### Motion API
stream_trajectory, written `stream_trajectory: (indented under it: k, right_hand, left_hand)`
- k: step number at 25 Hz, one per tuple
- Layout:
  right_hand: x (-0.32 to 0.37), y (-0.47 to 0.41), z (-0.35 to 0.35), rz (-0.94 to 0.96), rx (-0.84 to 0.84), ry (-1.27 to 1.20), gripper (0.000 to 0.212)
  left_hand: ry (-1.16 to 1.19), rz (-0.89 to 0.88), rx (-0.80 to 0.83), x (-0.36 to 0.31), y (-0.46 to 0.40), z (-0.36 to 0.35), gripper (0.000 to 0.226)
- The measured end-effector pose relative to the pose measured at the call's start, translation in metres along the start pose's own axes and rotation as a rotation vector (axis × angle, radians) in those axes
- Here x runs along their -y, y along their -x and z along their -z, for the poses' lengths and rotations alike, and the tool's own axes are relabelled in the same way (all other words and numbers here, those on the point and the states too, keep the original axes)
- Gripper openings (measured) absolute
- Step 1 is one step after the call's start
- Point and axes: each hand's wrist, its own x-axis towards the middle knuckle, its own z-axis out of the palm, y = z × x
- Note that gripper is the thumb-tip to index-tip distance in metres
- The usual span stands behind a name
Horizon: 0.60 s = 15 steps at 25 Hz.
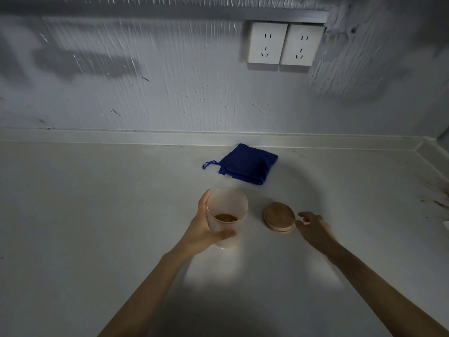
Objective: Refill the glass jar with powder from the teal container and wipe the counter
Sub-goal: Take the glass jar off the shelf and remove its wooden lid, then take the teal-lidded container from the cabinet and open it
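Note:
A clear glass jar (228,207) stands open on the white counter (97,203), with a thin layer of reddish-brown powder at its bottom. My left hand (206,229) wraps around the jar's left and front side. A round wooden lid (279,216) lies flat just right of the jar. My right hand (313,227) hovers at the lid's right edge, fingers spread, holding nothing. A folded dark blue cloth (245,164) with a small loop lies behind them near the wall. No teal container is in view.
The counter meets a raised back ledge (145,136) and a textured white wall with two power sockets (284,45). On the right the counter turns a corner, where dark stains (435,200) mark the surface.

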Motion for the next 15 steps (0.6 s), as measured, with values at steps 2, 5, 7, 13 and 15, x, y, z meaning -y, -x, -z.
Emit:
stream_trajectory:
  k: [2,5,7,13,15]
  right_hand:
    - [0.001,0.012,-0.004,0.123,-0.028,0.066,0.043]
    - [0.001,0.03,-0.014,0.275,-0.012,0.167,0.051]
    - [0.003,0.041,-0.023,0.299,0.016,0.221,0.057]
    - [-0.007,0.081,-0.049,0.34,0.036,0.238,0.064]
    - [-0.014,0.093,-0.053,0.342,0.061,0.234,0.064]
  left_hand:
    - [0.011,-0.006,-0.02,-0.001,0.004,-0.001,0.12]
    - [-0.027,-0.043,-0.053,-0.003,0.016,-0.002,0.113]
    - [-0.099,-0.088,-0.098,0.002,0.028,-0.001,0.101]
    - [-0.213,-0.056,-0.233,0.026,0.072,0.0,0.069]
    - [-0.245,-0.083,-0.241,0.029,0.094,-0.007,0.066]
